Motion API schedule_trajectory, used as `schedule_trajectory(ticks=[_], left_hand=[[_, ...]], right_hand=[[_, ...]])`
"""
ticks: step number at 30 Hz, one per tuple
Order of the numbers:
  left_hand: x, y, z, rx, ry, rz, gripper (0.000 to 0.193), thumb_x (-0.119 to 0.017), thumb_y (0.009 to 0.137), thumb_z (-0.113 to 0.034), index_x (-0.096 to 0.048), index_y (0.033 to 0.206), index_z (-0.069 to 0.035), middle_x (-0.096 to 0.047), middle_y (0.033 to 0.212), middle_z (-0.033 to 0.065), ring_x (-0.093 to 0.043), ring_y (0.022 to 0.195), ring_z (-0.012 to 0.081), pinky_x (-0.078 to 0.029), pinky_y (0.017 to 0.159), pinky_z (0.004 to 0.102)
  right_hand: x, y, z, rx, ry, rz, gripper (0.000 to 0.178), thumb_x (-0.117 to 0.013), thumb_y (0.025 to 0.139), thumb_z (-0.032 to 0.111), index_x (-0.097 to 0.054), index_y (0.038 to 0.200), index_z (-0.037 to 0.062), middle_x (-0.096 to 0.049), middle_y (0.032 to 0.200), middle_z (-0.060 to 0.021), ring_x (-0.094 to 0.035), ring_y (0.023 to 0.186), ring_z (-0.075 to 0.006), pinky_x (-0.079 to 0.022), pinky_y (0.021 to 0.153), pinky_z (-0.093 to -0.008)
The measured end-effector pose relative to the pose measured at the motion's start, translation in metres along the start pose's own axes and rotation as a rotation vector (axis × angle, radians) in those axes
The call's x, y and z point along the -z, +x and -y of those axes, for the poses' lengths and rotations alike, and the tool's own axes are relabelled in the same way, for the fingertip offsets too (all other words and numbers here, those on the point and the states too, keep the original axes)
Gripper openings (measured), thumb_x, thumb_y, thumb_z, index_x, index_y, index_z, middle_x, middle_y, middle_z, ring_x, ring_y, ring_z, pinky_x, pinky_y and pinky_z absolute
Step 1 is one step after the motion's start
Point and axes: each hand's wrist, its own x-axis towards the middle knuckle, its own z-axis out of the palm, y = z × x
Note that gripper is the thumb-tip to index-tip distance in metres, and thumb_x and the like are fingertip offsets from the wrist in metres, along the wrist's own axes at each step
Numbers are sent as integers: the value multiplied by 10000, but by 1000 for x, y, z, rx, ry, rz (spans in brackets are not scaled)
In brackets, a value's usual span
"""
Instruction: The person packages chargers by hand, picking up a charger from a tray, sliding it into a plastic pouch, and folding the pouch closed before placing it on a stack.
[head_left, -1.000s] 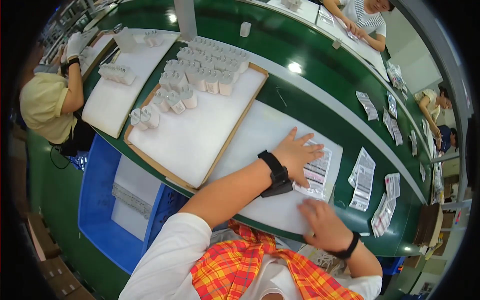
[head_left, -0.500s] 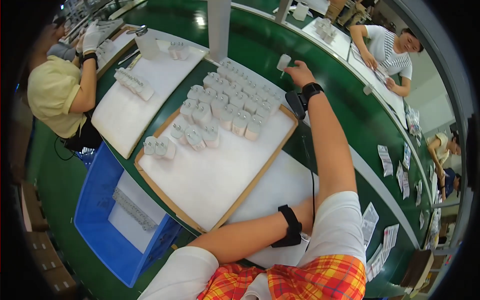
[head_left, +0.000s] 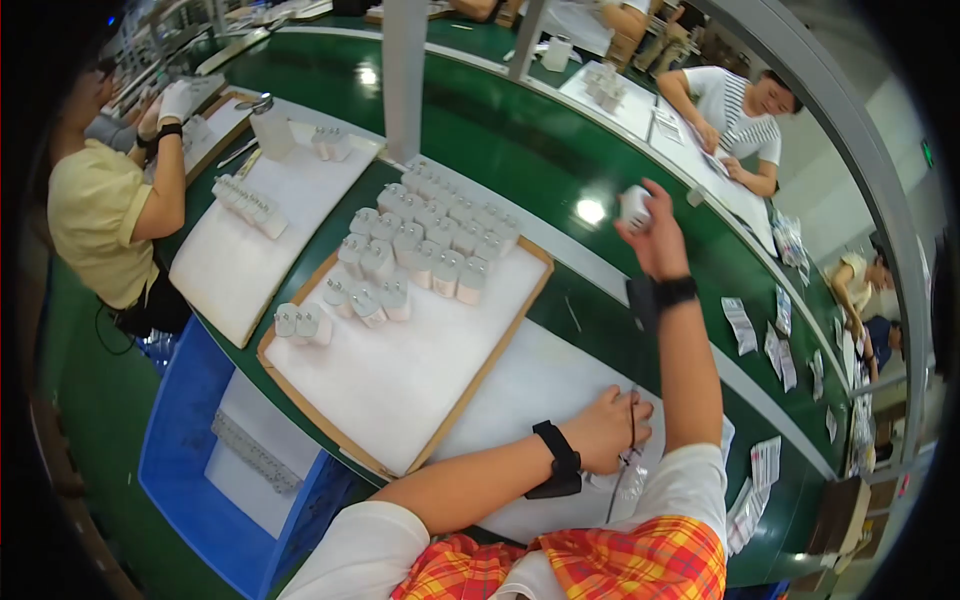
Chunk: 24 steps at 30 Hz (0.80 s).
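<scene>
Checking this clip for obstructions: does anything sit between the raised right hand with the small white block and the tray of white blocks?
Nothing visible does. The right hand holds the small white block above the green belt, and only bare belt lies between it and the tray.

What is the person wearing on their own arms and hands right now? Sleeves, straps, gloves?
Both hands are bare, no gloves. The left hand has a wide black wrist strap just behind it; the right hand has a narrower black band at the wrist. Both forearms are uncovered, with short white sleeves at the upper arms over an orange-and-yellow plaid garment.
</scene>
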Motion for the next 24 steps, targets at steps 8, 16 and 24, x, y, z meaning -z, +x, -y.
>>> schedule_trajectory(ticks=[8, 16, 24], left_hand=[[-10, -1, -23, 37, 143, -10, 384, -690, 648, -133, -618, 1015, -49, -571, 1104, 107, -530, 1056, 308, -417, 896, 451], [-8, -10, -17, -59, 396, -49, 439, -612, 772, -84, -597, 1200, 17, -581, 1237, 182, -552, 1151, 354, -453, 968, 398], [-9, -5, -9, 201, 100, -55, 408, -514, 866, -130, -589, 1247, -2, -449, 1462, 180, -498, 1258, 372, -396, 1053, 426]], right_hand=[[72, -292, 32, 19, -280, -248, 624, -613, 849, 22, -388, 1431, 49, -552, 1198, -98, -578, 970, -171, -510, 852, -293], [40, -340, 13, 122, -665, -383, 624, -721, 757, -29, -479, 1329, 19, -572, 1169, -121, -612, 918, -187, -521, 828, -302], [43, -357, 18, 239, -1171, 12, 599, -807, 699, 125, -549, 1222, -12, -576, 1073, -131, -544, 1039, -317, -449, 924, -374]])
